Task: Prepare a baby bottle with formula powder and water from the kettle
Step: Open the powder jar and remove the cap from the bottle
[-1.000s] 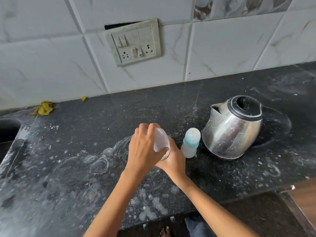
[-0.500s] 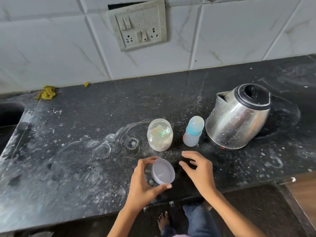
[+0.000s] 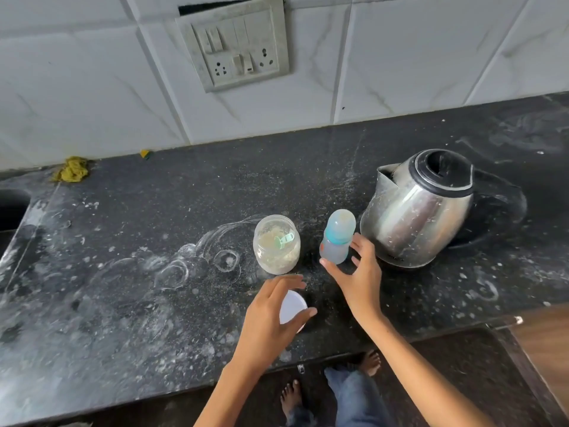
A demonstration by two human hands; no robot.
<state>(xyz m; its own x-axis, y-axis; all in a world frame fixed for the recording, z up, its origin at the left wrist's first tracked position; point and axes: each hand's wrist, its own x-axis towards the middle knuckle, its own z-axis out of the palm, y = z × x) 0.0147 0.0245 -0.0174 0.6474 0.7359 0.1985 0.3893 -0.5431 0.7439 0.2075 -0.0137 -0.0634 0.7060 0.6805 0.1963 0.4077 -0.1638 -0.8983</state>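
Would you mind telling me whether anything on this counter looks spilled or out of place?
White powdery smears and ring marks cover the black stone counter left of the open clear plastic jar; a crumpled yellow cloth lies against the wall.

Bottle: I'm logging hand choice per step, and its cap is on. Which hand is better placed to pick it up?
Right. The right hand is open at the bottle, fingers either side of its base. The left hand is over the lid, farther away.
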